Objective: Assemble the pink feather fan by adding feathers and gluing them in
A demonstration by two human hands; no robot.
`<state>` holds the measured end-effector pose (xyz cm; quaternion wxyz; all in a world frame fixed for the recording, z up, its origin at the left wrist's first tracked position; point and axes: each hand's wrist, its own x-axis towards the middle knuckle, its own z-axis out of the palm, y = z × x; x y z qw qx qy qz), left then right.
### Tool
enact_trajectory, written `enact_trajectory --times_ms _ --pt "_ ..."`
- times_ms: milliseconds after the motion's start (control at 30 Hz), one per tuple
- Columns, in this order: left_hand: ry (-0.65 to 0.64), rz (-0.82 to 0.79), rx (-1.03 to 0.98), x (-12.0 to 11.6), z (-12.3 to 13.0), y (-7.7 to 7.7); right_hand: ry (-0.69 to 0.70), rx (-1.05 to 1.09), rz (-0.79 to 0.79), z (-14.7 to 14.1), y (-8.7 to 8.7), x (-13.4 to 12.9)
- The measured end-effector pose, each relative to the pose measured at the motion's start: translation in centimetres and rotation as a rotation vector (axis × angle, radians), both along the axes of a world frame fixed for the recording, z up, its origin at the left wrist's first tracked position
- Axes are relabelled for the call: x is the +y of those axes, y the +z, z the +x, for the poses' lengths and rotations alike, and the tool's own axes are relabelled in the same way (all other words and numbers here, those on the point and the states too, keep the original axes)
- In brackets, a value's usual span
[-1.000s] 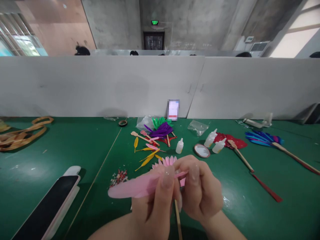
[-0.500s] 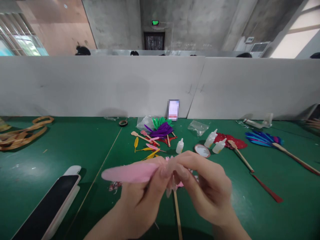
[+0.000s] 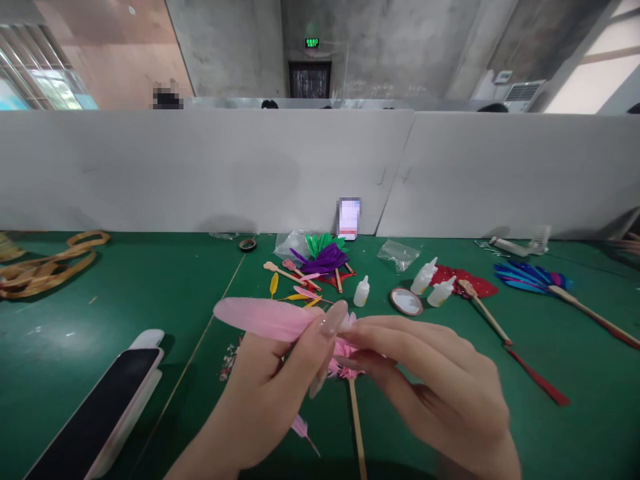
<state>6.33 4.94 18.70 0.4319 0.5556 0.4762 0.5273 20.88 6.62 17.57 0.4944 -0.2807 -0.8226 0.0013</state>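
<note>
My left hand (image 3: 285, 380) pinches a pink feather (image 3: 265, 318) between thumb and fingers, its broad vane pointing left. Close by on the right is my right hand (image 3: 430, 373), its index fingertip at the quill end and its thumb a little lower, with a gap between them. Whether it touches the quill is hard to tell. Behind and below the fingers lies a pink feather fan (image 3: 345, 353), partly hidden, with a thin wooden handle (image 3: 357, 427) running towards me. Another pink feather (image 3: 300, 427) lies on the table under my left wrist.
Further back are purple feathers (image 3: 325, 259), green feathers (image 3: 323, 244), glue bottles (image 3: 361, 291), a round white dish (image 3: 406, 301) and a tape roll (image 3: 247, 245). A red fan (image 3: 475, 283) and a blue fan (image 3: 530, 275) lie right. A phone (image 3: 95, 413) is front left.
My right hand has drawn away from the left, to the right and slightly down. The feather in my left hand has risen a little, uncovering more of the pink fan.
</note>
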Motion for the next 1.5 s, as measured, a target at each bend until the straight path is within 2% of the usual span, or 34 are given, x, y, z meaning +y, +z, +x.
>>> enact_trajectory --times_ms 133,267,367,633,867,1033,1167,1233,1367,1500 --pt "-0.079 0.051 0.237 0.4 -1.3 -0.3 -0.044 -0.072 0.013 0.2 0.0 -0.1" --pt "-0.211 0.131 0.582 1.0 -2.5 -0.8 -0.010 -0.330 -0.151 0.8 -0.5 -0.1" --pt "-0.300 0.168 0.661 1.5 -2.8 -0.9 0.043 -0.440 -0.256 1.0 -0.7 -0.1" --pt "-0.560 0.062 0.358 1.9 -3.1 -0.4 0.368 -0.237 -0.328 1.4 0.1 0.8" --pt "-0.596 -0.058 0.102 1.7 -3.1 -0.5 0.625 0.121 -0.405 -0.1 -1.0 1.7" --pt "-0.559 -0.130 -0.037 1.6 -2.8 -0.6 0.621 0.331 -0.497 -1.3 -1.7 1.2" --pt "-0.531 -0.105 -0.096 1.1 -2.3 -0.5 0.684 0.494 -0.658 -1.8 -2.0 0.4" --pt "-0.494 -0.078 -0.127 0.9 -2.0 -0.6 0.669 0.564 -0.698 -2.0 -2.1 0.1" --pt "-0.417 -0.074 -0.222 0.4 -1.5 -1.0 0.583 0.605 -0.690 -2.4 -1.7 -0.5" --pt "-0.419 -0.095 -0.264 0.2 -1.2 -1.0 0.505 0.588 -0.595 -2.5 -1.1 -0.9"
